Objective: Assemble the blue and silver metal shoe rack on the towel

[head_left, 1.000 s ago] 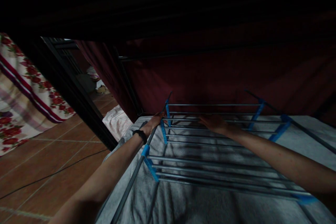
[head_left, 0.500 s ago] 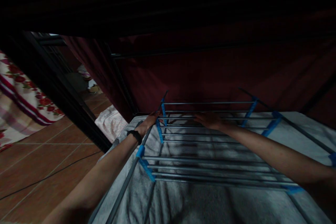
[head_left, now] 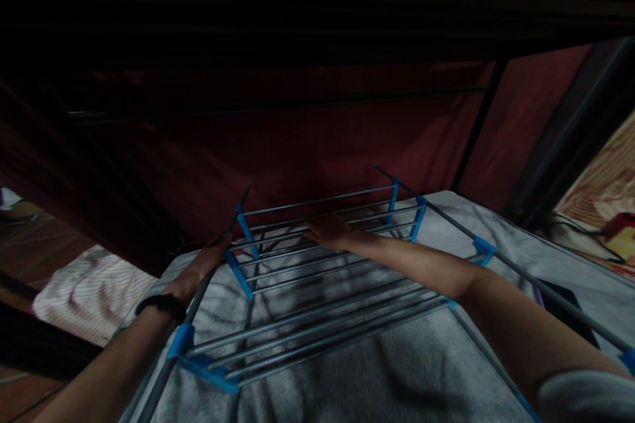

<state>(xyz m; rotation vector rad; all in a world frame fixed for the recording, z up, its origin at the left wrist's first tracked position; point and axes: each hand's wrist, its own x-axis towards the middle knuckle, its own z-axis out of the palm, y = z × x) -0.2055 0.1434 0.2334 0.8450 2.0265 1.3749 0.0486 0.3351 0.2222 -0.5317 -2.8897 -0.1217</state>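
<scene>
A drying rack of thin grey metal tubes [head_left: 322,301] with blue plastic joints lies stretched out before me on a grey blanket [head_left: 397,363]. Its far end is close to a dark red curtain. My left hand [head_left: 215,254], with a black band at the wrist, is closed around the rack's left side tube near the far blue joints; its fingers are partly hidden in shadow. Further right, my right hand [head_left: 330,232] curls over the crossbars in the middle of the far section. Both arms reach forward over the rack.
A dark red curtain [head_left: 307,152] hangs behind, with a dark beam low overhead. Dark posts [head_left: 570,125] flank the bed. A dark flat object [head_left: 568,307] lies right of the rack. Striped cloth [head_left: 94,287] lies at left beside the tiled floor [head_left: 30,234].
My view has swung to the right, so the rack and both hands appear further left. Each hand keeps roughly the same place on the rack.
</scene>
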